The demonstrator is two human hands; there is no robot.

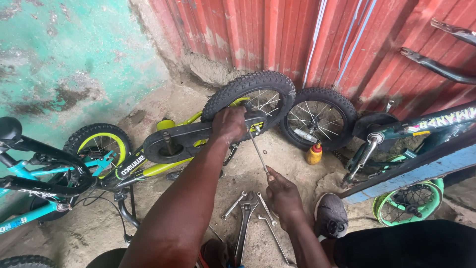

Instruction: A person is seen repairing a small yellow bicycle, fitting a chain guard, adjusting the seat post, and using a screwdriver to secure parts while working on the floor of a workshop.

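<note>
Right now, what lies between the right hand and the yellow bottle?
In the head view, only bare dirt ground lies between the right hand and the yellow bottle.

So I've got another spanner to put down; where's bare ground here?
Bare ground lies between the yellow bike and the tools, under the left hand, and lower left beside the blue bike. A small patch sits between the oil bottle and the shoe. It's crowded around the right hand and the loose wheel.
</note>
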